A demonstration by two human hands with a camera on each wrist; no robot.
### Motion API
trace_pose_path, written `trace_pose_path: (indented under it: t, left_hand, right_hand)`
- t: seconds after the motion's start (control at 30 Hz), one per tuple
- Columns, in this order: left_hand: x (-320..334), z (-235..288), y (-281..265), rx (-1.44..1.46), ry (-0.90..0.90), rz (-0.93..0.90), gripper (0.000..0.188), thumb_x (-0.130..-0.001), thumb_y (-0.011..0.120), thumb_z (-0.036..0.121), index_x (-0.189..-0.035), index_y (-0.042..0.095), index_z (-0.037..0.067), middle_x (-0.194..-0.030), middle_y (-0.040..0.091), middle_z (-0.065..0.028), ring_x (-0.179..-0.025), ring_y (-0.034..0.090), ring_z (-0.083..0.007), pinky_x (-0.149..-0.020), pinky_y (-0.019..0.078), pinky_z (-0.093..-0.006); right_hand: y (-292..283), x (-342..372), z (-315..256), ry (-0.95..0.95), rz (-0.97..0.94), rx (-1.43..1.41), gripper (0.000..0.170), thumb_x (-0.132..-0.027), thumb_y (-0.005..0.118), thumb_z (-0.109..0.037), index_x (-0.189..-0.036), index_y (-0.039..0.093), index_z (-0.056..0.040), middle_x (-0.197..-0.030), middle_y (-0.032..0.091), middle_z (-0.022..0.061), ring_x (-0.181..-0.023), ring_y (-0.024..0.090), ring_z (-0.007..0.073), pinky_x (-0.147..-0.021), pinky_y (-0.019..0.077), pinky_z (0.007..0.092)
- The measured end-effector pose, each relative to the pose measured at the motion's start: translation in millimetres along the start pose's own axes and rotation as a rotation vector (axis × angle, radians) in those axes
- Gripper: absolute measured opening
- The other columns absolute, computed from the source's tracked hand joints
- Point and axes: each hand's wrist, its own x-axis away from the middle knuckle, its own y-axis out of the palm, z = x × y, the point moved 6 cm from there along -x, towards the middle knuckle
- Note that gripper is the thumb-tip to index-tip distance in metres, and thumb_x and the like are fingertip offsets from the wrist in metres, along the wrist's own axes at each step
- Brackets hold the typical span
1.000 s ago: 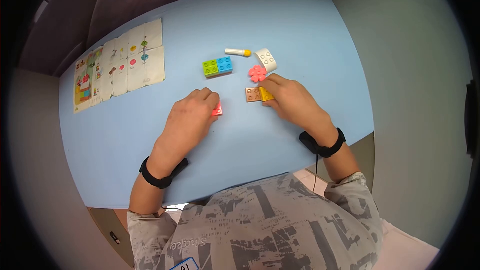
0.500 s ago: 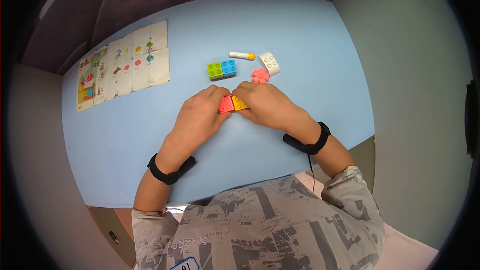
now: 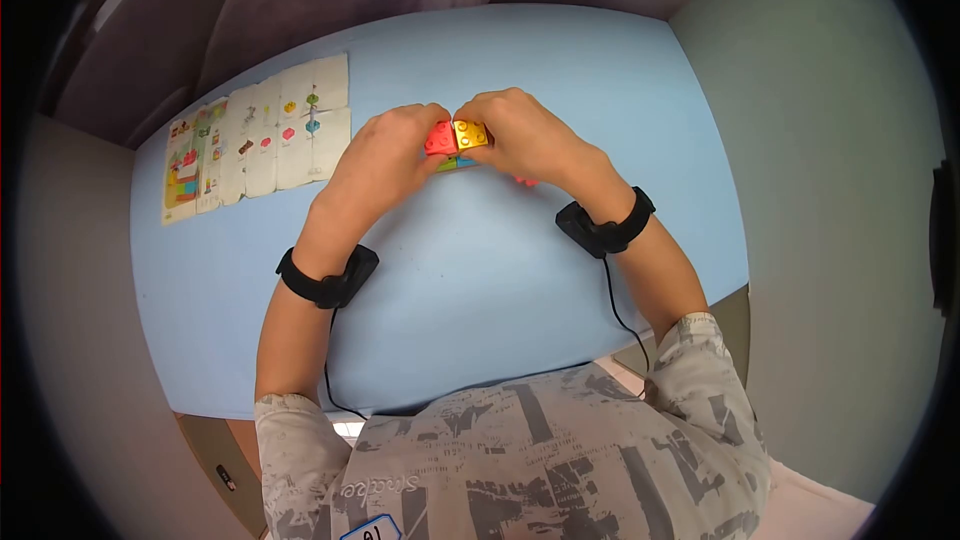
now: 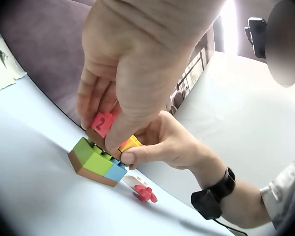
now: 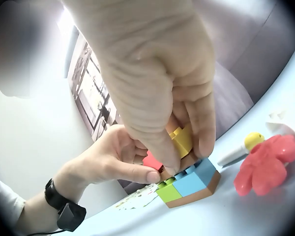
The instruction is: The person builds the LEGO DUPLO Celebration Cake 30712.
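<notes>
A red brick (image 3: 439, 139) marked with a 2 and a yellow brick (image 3: 470, 134) sit side by side on a brown brick (image 4: 94, 136). My left hand (image 3: 385, 150) pinches the red end between thumb and fingers. At the yellow end, my right hand (image 3: 530, 135) grips with its thumb in front and fingers behind. Directly below is a block with a green brick (image 4: 91, 158) and a blue brick (image 5: 199, 178) on a brown base (image 4: 96, 177), standing on the table. The held row is close over its studs, slightly tilted in the left wrist view.
A pink flower piece (image 5: 268, 164) lies right of the block. Near it are a white stick with a yellow tip (image 5: 254, 140) and a curved white piece (image 5: 282, 118). A creased picture sheet (image 3: 255, 135) lies at the table's far left.
The red and yellow bricks, first apart in separate hands, came together side by side. Both hands then carried them away from my body to the green and blue block, which stayed in place.
</notes>
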Motion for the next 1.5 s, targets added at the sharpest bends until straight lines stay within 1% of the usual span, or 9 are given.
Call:
trace_pose_path:
  t: [0.13,0.27,0.67,0.83,0.93,1.03,1.23,1.47,1.5]
  left_hand:
    - [5,-2,4,0.040,-0.047,-0.047,0.031,-0.088,0.082,0.006,-0.119,0.076,0.000,-0.108,0.079,-0.0192,-0.096,0.074,-0.0403,-0.087,0.0584,-0.0450]
    - [6,-3,4,0.008,-0.027,-0.039,0.032,-0.088,0.084,0.008,-0.118,0.077,-0.001,-0.108,0.079,-0.0186,-0.096,0.074,-0.0400,-0.087,0.0585,-0.0449]
    - [4,-2,9,-0.038,0.000,0.005,0.033,-0.085,0.090,0.012,-0.113,0.079,-0.001,-0.102,0.078,-0.0191,-0.084,0.071,-0.0395,-0.078,0.0570,-0.0449]
    - [3,1,9,-0.061,-0.011,-0.007,0.033,-0.086,0.090,0.014,-0.114,0.080,0.000,-0.101,0.079,-0.0196,-0.082,0.071,-0.0385,-0.077,0.0571,-0.0444]
    - [2,0,9,-0.089,-0.041,-0.037,0.034,-0.086,0.090,0.014,-0.115,0.080,-0.001,-0.101,0.079,-0.0194,-0.083,0.072,-0.0378,-0.078,0.0574,-0.0435]
    - [3,-2,6,0.038,-0.046,0.001,0.033,-0.087,0.090,0.013,-0.114,0.080,-0.002,-0.103,0.081,-0.0191,-0.084,0.074,-0.0370,-0.079,0.0580,-0.0433]
    - [9,-20,13,0.172,-0.156,0.011,0.036,-0.088,0.088,0.011,-0.120,0.078,-0.001,-0.104,0.082,-0.0160,-0.090,0.076,-0.0326,-0.087,0.0603,-0.0420]
    - [9,-5,11,0.121,-0.113,0.075,0.035,-0.089,0.087,0.012,-0.121,0.077,0.001,-0.108,0.081,-0.0143,-0.096,0.076,-0.0313,-0.090,0.0601,-0.0413]
    - [10,-4,12,0.125,-0.102,0.093,0.035,-0.089,0.087,0.013,-0.121,0.077,0.001,-0.109,0.081,-0.0141,-0.096,0.075,-0.0313,-0.090,0.0600,-0.0411]
  right_hand:
    - [4,8,-2,0.006,-0.008,-0.025,0.027,-0.089,0.086,-0.019,-0.106,0.079,0.0011,-0.097,0.076,0.0193,-0.090,0.072,0.0402,-0.081,0.0585,0.0490]
    - [5,7,-4,0.022,-0.033,0.008,0.029,-0.090,0.087,-0.022,-0.107,0.078,0.0010,-0.100,0.076,0.0186,-0.093,0.072,0.0399,-0.082,0.0585,0.0491]
    - [10,8,0,-0.020,0.005,0.045,0.025,-0.089,0.087,-0.018,-0.100,0.076,0.0019,-0.090,0.074,0.0207,-0.085,0.071,0.0423,-0.076,0.0581,0.0510]
    - [6,11,-2,0.069,-0.019,-0.017,0.026,-0.089,0.086,-0.016,-0.104,0.076,0.0018,-0.092,0.076,0.0214,-0.087,0.072,0.0425,-0.077,0.0584,0.0508]
    - [8,12,-1,0.081,-0.021,-0.024,0.027,-0.089,0.086,-0.015,-0.107,0.075,0.0014,-0.093,0.076,0.0216,-0.088,0.073,0.0419,-0.078,0.0593,0.0503]
    - [8,11,1,0.117,-0.044,-0.021,0.026,-0.089,0.086,-0.014,-0.107,0.075,0.0009,-0.095,0.077,0.0217,-0.089,0.074,0.0411,-0.078,0.0604,0.0496]
    - [6,12,-1,0.134,-0.042,-0.008,0.027,-0.089,0.087,-0.015,-0.108,0.076,0.0000,-0.095,0.078,0.0216,-0.090,0.075,0.0405,-0.078,0.0615,0.0493]
    - [2,14,-2,0.174,-0.078,-0.055,0.029,-0.088,0.087,-0.015,-0.110,0.075,0.0005,-0.095,0.078,0.0222,-0.089,0.075,0.0407,-0.077,0.0605,0.0483]
    - [-3,16,-4,0.167,-0.047,-0.078,0.029,-0.089,0.086,-0.015,-0.111,0.075,0.0006,-0.095,0.078,0.0219,-0.089,0.075,0.0406,-0.078,0.0604,0.0480]
